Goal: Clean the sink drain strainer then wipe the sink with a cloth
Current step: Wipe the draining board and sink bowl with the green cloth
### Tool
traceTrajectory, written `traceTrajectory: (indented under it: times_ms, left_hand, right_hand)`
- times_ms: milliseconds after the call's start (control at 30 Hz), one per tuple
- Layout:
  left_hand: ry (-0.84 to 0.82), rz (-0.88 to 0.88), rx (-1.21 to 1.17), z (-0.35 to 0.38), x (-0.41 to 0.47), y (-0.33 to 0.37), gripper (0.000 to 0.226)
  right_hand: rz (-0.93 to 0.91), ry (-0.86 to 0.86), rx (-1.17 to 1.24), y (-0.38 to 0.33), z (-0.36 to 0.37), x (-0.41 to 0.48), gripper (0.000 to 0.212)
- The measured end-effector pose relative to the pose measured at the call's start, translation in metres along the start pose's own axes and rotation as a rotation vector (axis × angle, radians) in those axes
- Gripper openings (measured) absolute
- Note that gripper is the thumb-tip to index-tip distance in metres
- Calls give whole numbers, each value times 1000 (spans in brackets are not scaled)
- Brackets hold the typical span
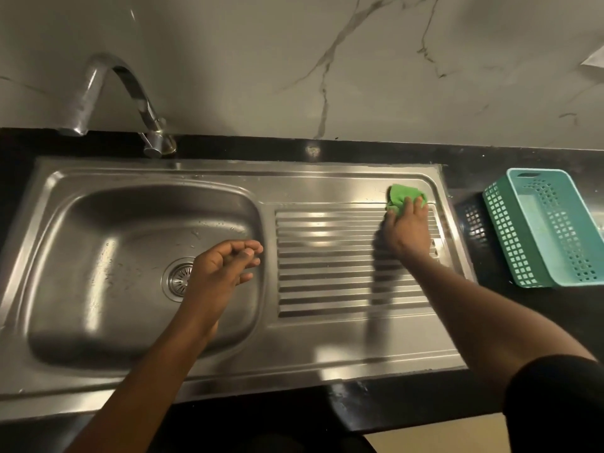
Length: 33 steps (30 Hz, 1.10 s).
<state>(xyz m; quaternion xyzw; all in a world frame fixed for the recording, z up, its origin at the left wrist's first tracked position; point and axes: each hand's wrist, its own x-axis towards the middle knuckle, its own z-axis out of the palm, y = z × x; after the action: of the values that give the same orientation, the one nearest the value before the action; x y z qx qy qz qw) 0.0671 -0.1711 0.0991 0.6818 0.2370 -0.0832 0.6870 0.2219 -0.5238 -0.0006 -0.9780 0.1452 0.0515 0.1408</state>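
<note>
Head view, single frame.

- Steel sink [228,364] set in a black counter [555,308]; basin on the left, ribbed draining board [327,289] on the right.
- Drain strainer [176,278] sits in the drain hole at the bottom of the basin. Its right edge is hidden behind the left hand.
- Left hand [225,266] hangs over the right part of the basin, fingers loosely curled, holding nothing. Cannot tell whether it touches the steel.
- Green cloth [403,194] lies bunched at the far right corner of the draining board, at the upper end of the ribs.
- Right hand [408,230] lies palm-down on the cloth, fingers spread over its near edge and pressing it onto the steel. Most of the cloth shows beyond the fingertips.
- Black sleeve [555,397] on the right arm at the frame's lower right.
- Curved tap [98,76] stands behind the basin, spout turned to the left.
- Droplets on the far wall of the basin.
- Teal plastic basket [500,230] on the counter just right of the sink.
- Veined marble wall [327,60] behind.
</note>
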Motion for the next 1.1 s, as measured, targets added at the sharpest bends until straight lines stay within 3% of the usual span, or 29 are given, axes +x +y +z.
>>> traceTrajectory:
  times_ms: [133, 300, 400, 500, 567, 667, 800, 933, 1100]
  left_hand:
    - [-21, -12, 7, -2, 1, 3, 20]
    - [-12, 6, 27, -8, 4, 9, 20]
    - [8, 27, 37, -16, 4, 11, 21]
    - [21, 20, 23, -23, 4, 10, 21]
    - [14, 11, 22, -24, 5, 8, 21]
    - [-1, 18, 22, -25, 6, 7, 21]
    - [-4, 3, 27, -26, 9, 5, 21]
    - [-8, -11, 24, -29, 8, 4, 22]
    - [27, -36, 9, -45, 6, -1, 21]
  right_hand:
    - [-138, 54, 0, -65, 21, -32, 41]
    - [-497, -82, 36, -192, 59, -100, 41]
    - [-579, -125, 56, -226, 62, -105, 33]
    - [-618, -339, 383, -217, 40, -84, 21]
    - [-531, -458, 657, -195, 21, -63, 24]
    - [-255, -261, 824, -143, -5, -25, 24]
    - [52, 184, 426, -67, -26, 26, 37]
    - [85, 79, 188, -61, -6, 32, 38]
    - [-32, 106, 211, -147, 40, -1, 42]
